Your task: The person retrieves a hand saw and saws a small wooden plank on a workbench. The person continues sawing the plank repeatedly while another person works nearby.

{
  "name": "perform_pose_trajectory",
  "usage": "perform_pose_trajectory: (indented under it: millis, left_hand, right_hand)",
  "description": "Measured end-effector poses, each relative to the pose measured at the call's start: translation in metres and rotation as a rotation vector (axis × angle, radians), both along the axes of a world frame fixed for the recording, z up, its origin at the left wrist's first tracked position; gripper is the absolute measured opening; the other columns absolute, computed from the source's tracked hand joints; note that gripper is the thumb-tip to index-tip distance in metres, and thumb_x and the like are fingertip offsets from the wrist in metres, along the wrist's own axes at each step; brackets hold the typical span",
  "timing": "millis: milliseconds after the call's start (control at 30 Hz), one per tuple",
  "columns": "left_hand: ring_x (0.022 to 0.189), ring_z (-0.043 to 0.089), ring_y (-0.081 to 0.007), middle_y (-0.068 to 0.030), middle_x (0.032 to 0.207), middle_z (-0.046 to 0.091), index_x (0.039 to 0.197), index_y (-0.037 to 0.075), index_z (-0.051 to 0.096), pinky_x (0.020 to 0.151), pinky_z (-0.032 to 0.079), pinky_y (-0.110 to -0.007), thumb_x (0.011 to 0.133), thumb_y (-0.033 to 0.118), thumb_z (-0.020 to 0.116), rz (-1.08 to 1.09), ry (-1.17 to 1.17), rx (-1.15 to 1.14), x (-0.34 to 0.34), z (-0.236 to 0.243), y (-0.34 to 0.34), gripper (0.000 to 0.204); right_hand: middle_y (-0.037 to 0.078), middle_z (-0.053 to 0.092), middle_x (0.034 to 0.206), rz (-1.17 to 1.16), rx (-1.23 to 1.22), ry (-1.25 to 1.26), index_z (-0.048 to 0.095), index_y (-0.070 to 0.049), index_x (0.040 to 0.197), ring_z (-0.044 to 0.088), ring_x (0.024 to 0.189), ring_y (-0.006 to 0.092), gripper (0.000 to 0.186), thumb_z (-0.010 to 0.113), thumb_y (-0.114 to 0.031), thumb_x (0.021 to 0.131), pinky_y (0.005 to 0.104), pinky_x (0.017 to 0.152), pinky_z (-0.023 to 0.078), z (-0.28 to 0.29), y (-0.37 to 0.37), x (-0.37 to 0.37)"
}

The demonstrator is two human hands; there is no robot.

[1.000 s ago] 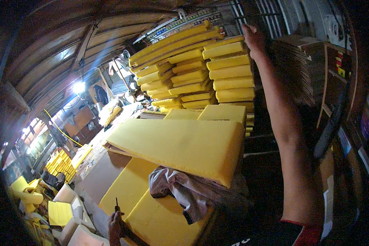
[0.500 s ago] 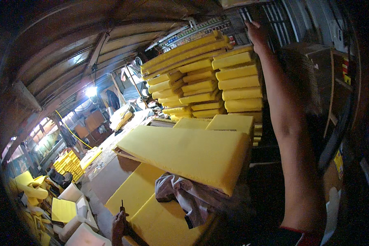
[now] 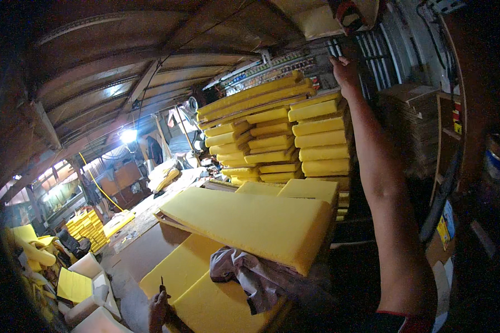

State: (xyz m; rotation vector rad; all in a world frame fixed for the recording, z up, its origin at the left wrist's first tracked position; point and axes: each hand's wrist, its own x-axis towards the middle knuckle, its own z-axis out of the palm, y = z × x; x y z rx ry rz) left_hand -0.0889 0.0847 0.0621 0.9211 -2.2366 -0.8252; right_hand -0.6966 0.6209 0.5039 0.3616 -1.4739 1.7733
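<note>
At the lower left, my left hand (image 3: 158, 307) is closed round a thin, dark, pointed tool that looks like a screwdriver (image 3: 162, 284). Its tip points up, beside a yellow foam pad (image 3: 180, 261). My right arm is stretched far up and forward. The right hand (image 3: 345, 75) is raised near some upright pale metal bars (image 3: 372, 53), its fingers partly apart and nothing visible in them. Above it hangs a red and black object (image 3: 350, 18), apart from the hand. A large yellow foam-covered panel (image 3: 244, 222) lies across the pads, with a crumpled grey cloth (image 3: 239, 269) against its near edge.
Stacks of yellow foam cushions (image 3: 272, 133) stand behind the panel. At right are piled flat brown sheets (image 3: 408, 130) and a wooden shelf (image 3: 441, 147). Pale armchairs (image 3: 91, 288) and a smaller yellow stack (image 3: 88, 228) stand at left. A lit lamp (image 3: 129, 135) hangs beyond.
The view has tilted up, so most things sit lower in it. The red and black object has come into view at the top. My left hand keeps its grip; my right stays raised.
</note>
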Motion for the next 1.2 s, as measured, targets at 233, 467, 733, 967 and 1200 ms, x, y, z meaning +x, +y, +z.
perform_pose_trajectory:
  millis: [233, 467, 733, 967, 1200]
  left_hand:
    - [0.061, 0.055, -0.0166, -0.0067, 0.077, 0.058, 0.105, 0.007, 0.067, 0.054, 0.044, -0.031, 0.104, 0.042, 0.049, 0.03, 0.04, 0.061, -0.004, -0.009, 0.002, 0.04]
    - [0.039, 0.042, -0.0101, 0.0028, 0.057, 0.048, 0.113, 0.018, 0.062, 0.036, 0.033, -0.026, 0.102, 0.053, 0.046, 0.161, 0.13, 0.561, 0.015, -0.055, -0.063, 0.04]
    - [0.049, 0.049, -0.0144, -0.0027, 0.066, 0.05, 0.101, 0.008, 0.067, 0.046, 0.04, -0.03, 0.099, 0.055, 0.052, 0.255, 0.158, 0.356, 0.015, 0.01, 0.03, 0.05]
    - [0.037, 0.038, -0.0098, 0.0027, 0.053, 0.046, 0.111, 0.018, 0.063, 0.035, 0.03, -0.025, 0.101, 0.057, 0.047, 0.221, 0.293, 0.437, 0.022, -0.016, 0.027, 0.043]
    - [0.036, 0.038, -0.0096, 0.0026, 0.053, 0.046, 0.113, 0.017, 0.062, 0.035, 0.03, -0.025, 0.101, 0.057, 0.047, 0.28, 0.27, 0.405, 0.019, -0.011, 0.036, 0.044]
  right_hand:
    - [0.021, 0.05, 0.145, -0.058, 0.149, -0.009, 0.046, -0.004, 0.146, 0.051, 0.131, 0.0361, 0.072, 0.062, -0.051, 0.094, 0.0486, 0.106, 0.044, 0.018, 0.048, -0.011]
    - [0.02, 0.038, 0.154, 0.016, -0.021, 0.261, 0.036, -0.008, 0.152, 0.042, 0.139, 0.0363, 0.084, 0.066, -0.056, 0.09, 0.0544, 0.113, 0.037, 0.029, 0.074, -0.094]
    - [0.019, 0.036, 0.155, 0.203, -0.114, 0.231, 0.034, -0.004, 0.152, 0.037, 0.143, 0.0338, 0.067, 0.059, -0.032, 0.096, 0.0515, 0.117, 0.033, 0.055, 0.054, -0.122]
    - [0.02, 0.038, 0.154, 0.176, -0.106, 0.294, 0.036, -0.002, 0.15, 0.037, 0.142, 0.034, 0.065, 0.057, -0.028, 0.096, 0.0509, 0.118, 0.033, 0.086, 0.061, -0.102]
    - [0.02, 0.039, 0.153, 0.175, -0.093, 0.316, 0.038, 0.0, 0.149, 0.038, 0.141, 0.0342, 0.062, 0.056, -0.024, 0.095, 0.0504, 0.118, 0.032, 0.112, 0.05, -0.088]
